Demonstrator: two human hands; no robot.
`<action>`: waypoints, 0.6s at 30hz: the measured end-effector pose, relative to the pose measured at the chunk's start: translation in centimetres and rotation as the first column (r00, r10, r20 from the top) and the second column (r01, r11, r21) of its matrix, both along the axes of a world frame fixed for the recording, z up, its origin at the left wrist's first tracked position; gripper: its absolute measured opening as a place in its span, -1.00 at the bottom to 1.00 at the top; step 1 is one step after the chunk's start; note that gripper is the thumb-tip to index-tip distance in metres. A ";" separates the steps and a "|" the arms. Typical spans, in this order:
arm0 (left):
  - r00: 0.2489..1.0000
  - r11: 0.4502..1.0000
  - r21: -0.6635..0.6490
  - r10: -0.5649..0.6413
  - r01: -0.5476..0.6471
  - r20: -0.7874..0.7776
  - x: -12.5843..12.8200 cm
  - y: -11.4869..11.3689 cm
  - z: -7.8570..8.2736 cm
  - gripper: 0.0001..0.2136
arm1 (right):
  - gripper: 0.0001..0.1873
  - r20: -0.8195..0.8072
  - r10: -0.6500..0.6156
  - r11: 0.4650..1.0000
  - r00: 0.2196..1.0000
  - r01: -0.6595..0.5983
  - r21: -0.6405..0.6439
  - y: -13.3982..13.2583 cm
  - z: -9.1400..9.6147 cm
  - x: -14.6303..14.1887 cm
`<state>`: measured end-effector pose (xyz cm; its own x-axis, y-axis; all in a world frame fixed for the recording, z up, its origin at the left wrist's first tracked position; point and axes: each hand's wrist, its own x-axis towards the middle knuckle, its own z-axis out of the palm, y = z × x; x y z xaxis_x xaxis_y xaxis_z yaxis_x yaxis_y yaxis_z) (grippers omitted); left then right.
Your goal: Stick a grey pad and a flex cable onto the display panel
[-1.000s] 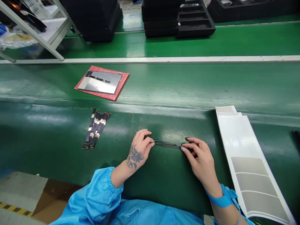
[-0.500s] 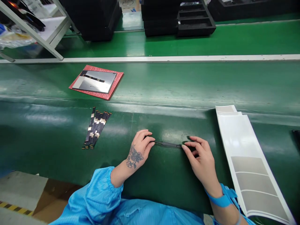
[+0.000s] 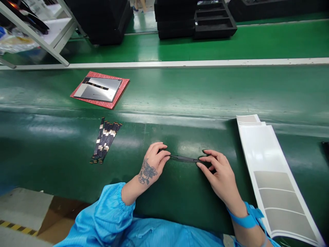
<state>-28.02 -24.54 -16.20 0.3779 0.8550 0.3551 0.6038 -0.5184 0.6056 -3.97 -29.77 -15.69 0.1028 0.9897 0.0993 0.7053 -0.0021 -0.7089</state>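
A thin dark strip (image 3: pixel 183 158) lies low over the green belt (image 3: pixel 180 92), held at both ends. My left hand (image 3: pixel 153 161), with a flower tattoo on its back, pinches the strip's left end. My right hand (image 3: pixel 218 173) pinches its right end with the fingertips. Both forearms come from blue sleeves at the bottom. A fanned pile of several similar dark strips with gold patches (image 3: pixel 105 140) rests to the left of my left hand.
A grey panel (image 3: pixel 99 88) on a red mat (image 3: pixel 122 91) lies further out on the belt at the left. White sheets with grey labels (image 3: pixel 269 171) lie at the right. Black trays (image 3: pixel 200 20) and a metal rack leg (image 3: pixel 38 36) stand beyond the belt.
The red mat with the grey panel has drifted left along the belt. My hands stay on the strip, the right fingertips shifting slightly.
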 end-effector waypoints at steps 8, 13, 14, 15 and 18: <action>1.000 1.000 -0.015 -0.010 0.009 -0.010 -0.1 0.1 0.1 -0.85 | -0.68 -0.015 0.014 1.000 1.000 -0.014 0.010 0.1 0.1 0.0; 1.000 1.000 0.008 -0.009 0.009 -0.008 -0.1 0.1 0.0 -0.86 | -0.67 -0.019 0.011 1.000 1.000 -0.011 0.013 0.1 -0.1 0.0; 1.000 1.000 0.015 -0.007 0.007 -0.010 0.0 0.1 0.0 -0.86 | -0.67 -0.018 0.011 1.000 1.000 -0.010 0.024 0.1 -0.2 0.1; 1.000 1.000 0.020 -0.007 0.008 -0.013 0.0 0.1 0.0 -0.86 | -0.67 -0.017 0.011 0.999 1.000 -0.011 0.036 0.1 -0.2 0.1; 1.000 1.000 0.029 -0.008 0.008 -0.022 0.0 0.1 -0.1 -0.86 | -0.67 -0.017 0.012 0.998 1.000 -0.011 0.063 0.1 -0.4 0.2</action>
<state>-28.01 -24.44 -16.29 0.3929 0.8414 0.3710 0.6126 -0.5404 0.5767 -3.76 -29.69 -16.13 0.0933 0.9827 0.1599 0.6925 0.0513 -0.7196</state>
